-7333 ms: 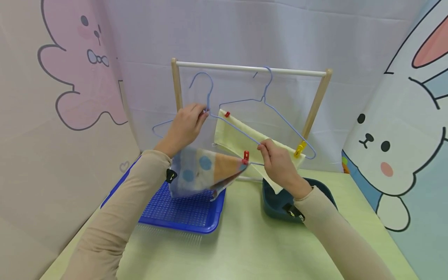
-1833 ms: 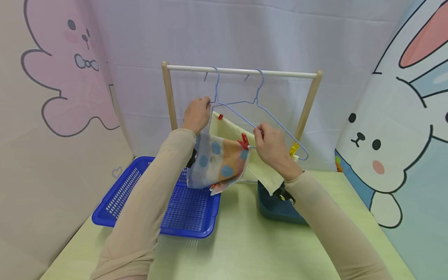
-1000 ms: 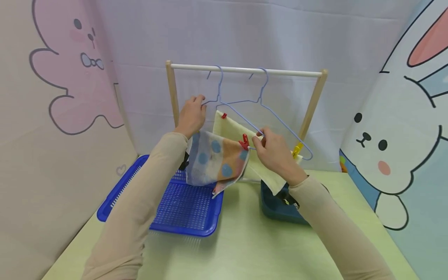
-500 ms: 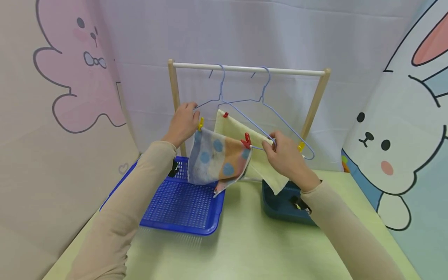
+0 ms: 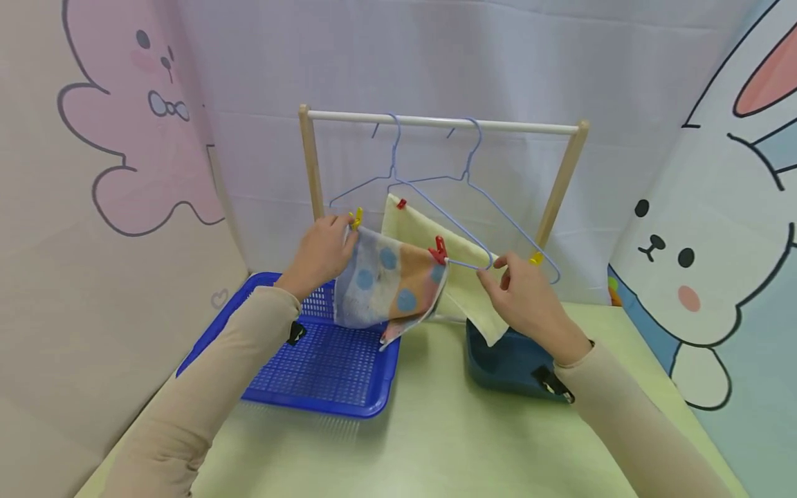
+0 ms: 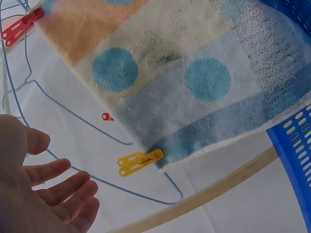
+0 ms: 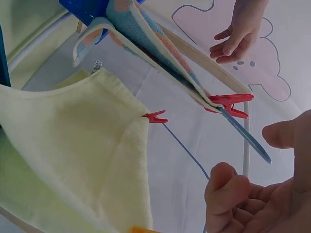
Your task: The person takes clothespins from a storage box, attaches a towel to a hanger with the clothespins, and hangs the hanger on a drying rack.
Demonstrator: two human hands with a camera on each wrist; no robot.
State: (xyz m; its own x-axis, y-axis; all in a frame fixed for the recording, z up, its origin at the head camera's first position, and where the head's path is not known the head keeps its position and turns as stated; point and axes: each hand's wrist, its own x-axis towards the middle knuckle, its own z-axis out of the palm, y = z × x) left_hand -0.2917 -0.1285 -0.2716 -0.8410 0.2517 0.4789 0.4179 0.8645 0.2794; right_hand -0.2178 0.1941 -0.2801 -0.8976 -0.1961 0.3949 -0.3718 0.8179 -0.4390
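Observation:
A blue wire hanger (image 5: 436,207) hooks over the rail and carries a towel with blue dots (image 5: 380,277). A yellow clothespin (image 6: 141,162) and a red clothespin (image 5: 438,250) fasten the towel's upper corners. My left hand (image 5: 320,252) is beside the yellow clothespin; the left wrist view shows its fingers loosely spread, holding nothing. By the hanger's right end, my right hand (image 5: 526,294) has thumb and fingers apart in the right wrist view, with the hanger tip (image 7: 262,154) free near them. Behind, a second blue hanger (image 5: 504,207) bears a pale yellow cloth (image 7: 97,145) with clothespins.
The rack has a white rail (image 5: 436,122) between wooden posts (image 5: 563,187). A blue perforated basket (image 5: 317,408) sits below the dotted towel, at left. Under the yellow cloth, a dark teal basin (image 5: 498,377) stands on the pale green table (image 5: 423,429).
Over the last second, both hands have come off the hanger and moved down, the left leftward and the right rightward. Earlier, the front hanger went from the hands onto the rail.

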